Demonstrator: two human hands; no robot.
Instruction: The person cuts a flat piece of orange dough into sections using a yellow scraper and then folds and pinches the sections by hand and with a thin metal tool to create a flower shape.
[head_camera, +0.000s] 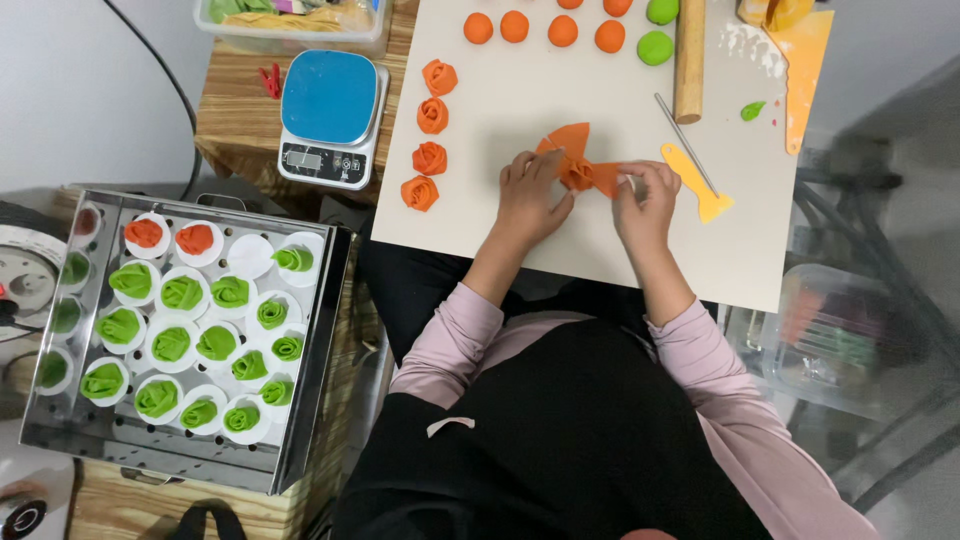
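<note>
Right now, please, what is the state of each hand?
Left hand: closed on the orange dough piece, pinching it.
Right hand: pinching the same dough's right end.

I have one view only, from the head camera, so no second view shares any of the scene. It sits above the person and looks almost straight down over the chest and both sleeves. The far edge of the scene lies at the top of the frame, the torso at the bottom. It is near enough to show the white mat (560, 230) on the counter across the upper middle, the steel tray (310, 400) at lower left, and the scale (331, 115) beyond that.
</note>
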